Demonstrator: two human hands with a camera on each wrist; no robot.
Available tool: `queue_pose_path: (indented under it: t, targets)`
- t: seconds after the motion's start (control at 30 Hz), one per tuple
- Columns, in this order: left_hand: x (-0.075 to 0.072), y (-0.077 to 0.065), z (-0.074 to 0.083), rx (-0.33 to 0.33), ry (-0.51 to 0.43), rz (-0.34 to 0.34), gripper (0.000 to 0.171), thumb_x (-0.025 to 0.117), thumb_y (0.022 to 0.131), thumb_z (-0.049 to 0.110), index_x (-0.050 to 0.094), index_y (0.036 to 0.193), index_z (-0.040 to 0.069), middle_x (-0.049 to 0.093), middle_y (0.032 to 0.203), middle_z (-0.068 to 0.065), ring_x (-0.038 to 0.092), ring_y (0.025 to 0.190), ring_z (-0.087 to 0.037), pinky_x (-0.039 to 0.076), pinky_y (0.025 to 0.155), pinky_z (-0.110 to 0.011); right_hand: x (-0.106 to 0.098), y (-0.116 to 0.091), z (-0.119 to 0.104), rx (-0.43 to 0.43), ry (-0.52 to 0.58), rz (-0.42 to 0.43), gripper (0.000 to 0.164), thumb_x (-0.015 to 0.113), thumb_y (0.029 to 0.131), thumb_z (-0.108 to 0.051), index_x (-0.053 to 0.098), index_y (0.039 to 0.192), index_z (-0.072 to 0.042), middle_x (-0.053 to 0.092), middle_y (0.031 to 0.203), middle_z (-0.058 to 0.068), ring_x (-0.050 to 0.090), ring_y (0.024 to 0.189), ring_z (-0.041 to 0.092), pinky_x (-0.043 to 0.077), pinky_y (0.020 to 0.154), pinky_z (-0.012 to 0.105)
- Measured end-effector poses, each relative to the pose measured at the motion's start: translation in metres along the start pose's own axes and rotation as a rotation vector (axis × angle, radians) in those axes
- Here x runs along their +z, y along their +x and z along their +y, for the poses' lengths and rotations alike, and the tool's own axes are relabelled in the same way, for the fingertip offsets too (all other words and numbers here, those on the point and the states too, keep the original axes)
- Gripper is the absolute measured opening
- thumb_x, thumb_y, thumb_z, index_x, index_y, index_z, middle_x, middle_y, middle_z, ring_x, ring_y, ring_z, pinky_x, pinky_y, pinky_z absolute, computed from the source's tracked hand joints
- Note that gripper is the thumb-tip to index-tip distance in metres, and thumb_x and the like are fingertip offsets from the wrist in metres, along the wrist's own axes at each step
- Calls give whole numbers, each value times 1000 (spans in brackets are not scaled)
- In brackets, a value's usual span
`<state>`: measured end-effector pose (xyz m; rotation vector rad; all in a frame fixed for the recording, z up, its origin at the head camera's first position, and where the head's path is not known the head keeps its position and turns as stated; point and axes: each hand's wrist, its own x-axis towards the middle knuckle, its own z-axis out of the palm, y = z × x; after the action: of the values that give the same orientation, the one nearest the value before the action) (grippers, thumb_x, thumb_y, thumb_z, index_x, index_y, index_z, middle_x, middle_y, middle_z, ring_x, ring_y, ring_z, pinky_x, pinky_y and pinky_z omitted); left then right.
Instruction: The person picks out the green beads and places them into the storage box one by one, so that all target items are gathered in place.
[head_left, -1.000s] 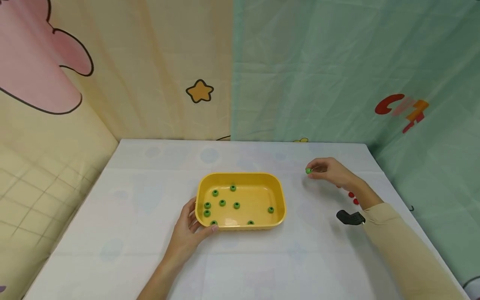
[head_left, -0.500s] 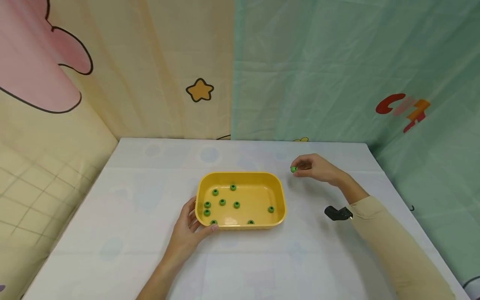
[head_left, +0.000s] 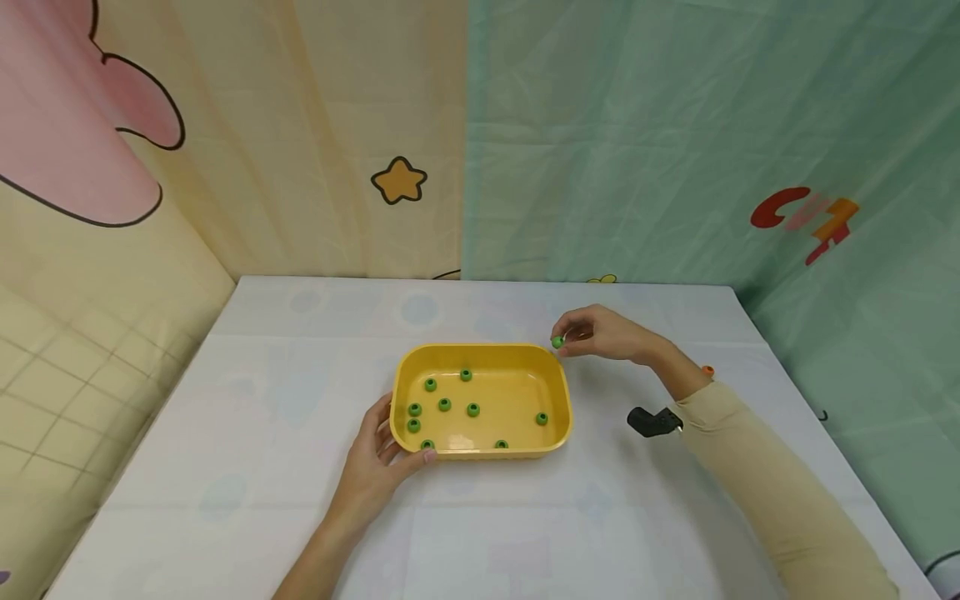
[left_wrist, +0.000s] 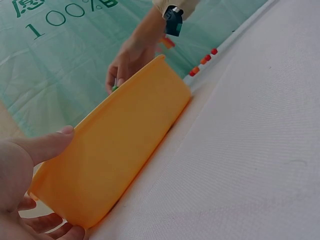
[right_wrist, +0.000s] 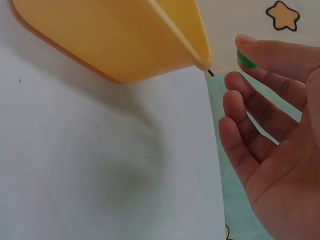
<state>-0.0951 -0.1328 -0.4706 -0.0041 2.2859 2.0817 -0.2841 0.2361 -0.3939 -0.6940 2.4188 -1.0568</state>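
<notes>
A yellow plastic tub [head_left: 510,455] stands on the white-covered table, with several green beads [head_left: 473,410] scattered on its floor. My left hand [head_left: 371,462] holds its near left corner, thumb on the front rim and fingers round the side. Just off the far right corner, my right hand [head_left: 603,335] pinches a green bead [head_left: 557,342] between thumb and index finger. The right wrist view shows that bead [right_wrist: 245,60] mostly covered by the thumb, while the other fingers curve loosely without touching anything.
Red and orange beads [left_wrist: 204,61] lie in a row on the right of the table. From the head, one orange bead [head_left: 708,370] peeks out behind the right forearm. A black wrist camera [head_left: 652,422] sticks out under the right sleeve. Printed curtains hang behind the table.
My right hand has travelled left with the green bead, from the table's right side to near the tub's far right corner. The left hand and tub have stayed still.
</notes>
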Motion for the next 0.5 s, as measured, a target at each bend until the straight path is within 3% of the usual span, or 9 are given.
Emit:
queue_pose_path:
  t: [0.23,0.5]
  targets:
    - [1,1,2,0,-1,-3,101,88,85,13,24,163,15,31,162,-11,42,142,-31,42,114,-33,5,8,-14,-54,34,-70,20,75,96,-16,72,112,-3,69,102,8,61,90,28,58,83,35]
    - [1,-1,2,4,8,-3,100,88,85,13,24,162,16,31,162,-11,42,142,-31,42,114,-34,13,19,-23,-54,43,-103,21,74,97,-12,71,113,-1,69,103,7,61,90,28,58,85,35]
